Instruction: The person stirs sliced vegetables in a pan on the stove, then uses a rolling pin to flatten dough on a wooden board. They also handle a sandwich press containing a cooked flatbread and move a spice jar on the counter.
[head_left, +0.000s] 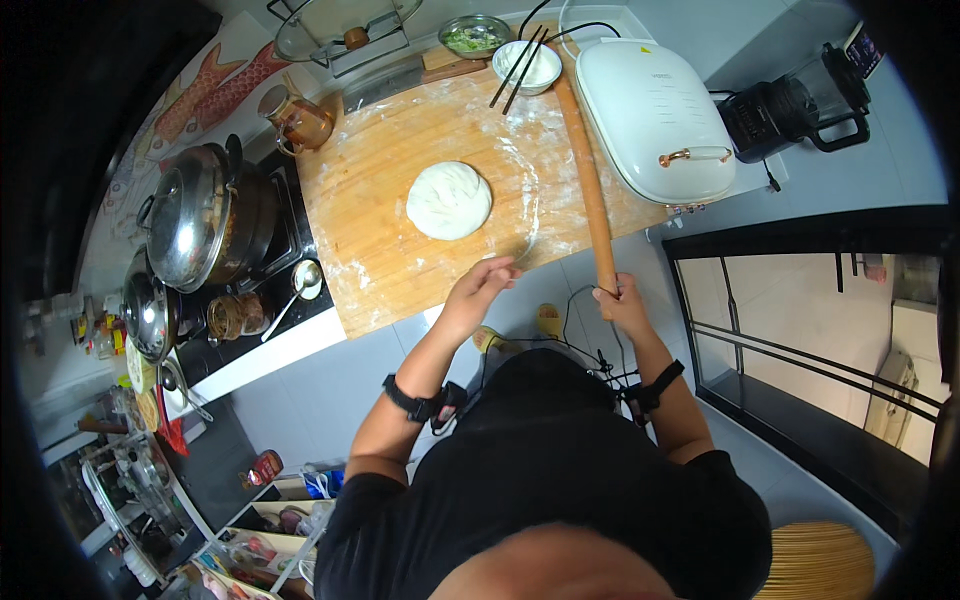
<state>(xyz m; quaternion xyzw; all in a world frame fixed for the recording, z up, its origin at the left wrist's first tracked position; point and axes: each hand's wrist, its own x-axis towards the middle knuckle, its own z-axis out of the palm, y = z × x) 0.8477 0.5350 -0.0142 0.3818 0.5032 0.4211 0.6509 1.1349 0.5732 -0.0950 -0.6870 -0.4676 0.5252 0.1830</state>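
A long wooden rolling pin [590, 185] lies along the right side of the floured wooden board [365, 200]. Its near end sticks out past the board's edge, and my right hand [624, 303] is closed around it. Toward the middle of the board rests a round white lump of dough [449, 201], with folds on its top. My left hand [486, 288] hovers by the board's near edge, below the dough and apart from it. Its fingers are loosely bent and partly spread, and I see nothing in them.
At the back are a white bowl [528, 68] with black chopsticks across it, a glass bowl of chopped greens [474, 37] and a cleaver [385, 84]. A white electric pan [655, 120] stands right of the board. Left are a glass jug [300, 120] and a lidded steel pot [190, 220].
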